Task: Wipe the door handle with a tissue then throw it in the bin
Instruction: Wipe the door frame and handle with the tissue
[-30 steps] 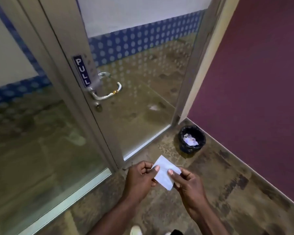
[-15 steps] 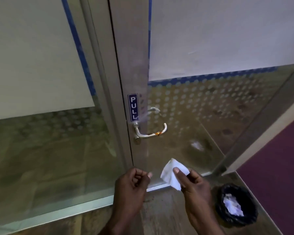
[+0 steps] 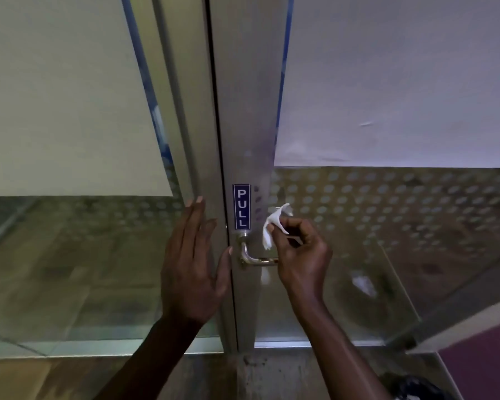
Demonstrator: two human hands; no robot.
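Head view: glass door in a metal frame, both hands at handle height.

Metal door frame [image 3: 243, 125] carries a blue PULL sign [image 3: 241, 207]; frosted dotted glass to either side, mottled floor [image 3: 272, 376] below, dark bin [image 3: 413, 388] at the lower right edge. Left hand [image 3: 189, 264] is spread flat, fingers extended, against the frame left of the door handle [image 3: 253, 256]. Right hand [image 3: 302, 252] fingers are curled tight around the white tissue [image 3: 272, 226], just above the handle's lever; contact with the lever cannot be told.

Looked brushed and matt on the aluminium door frame [image 3: 243, 111], glossy on the metal door handle [image 3: 250, 256], soft and crumpled on the white tissue [image 3: 273, 226].
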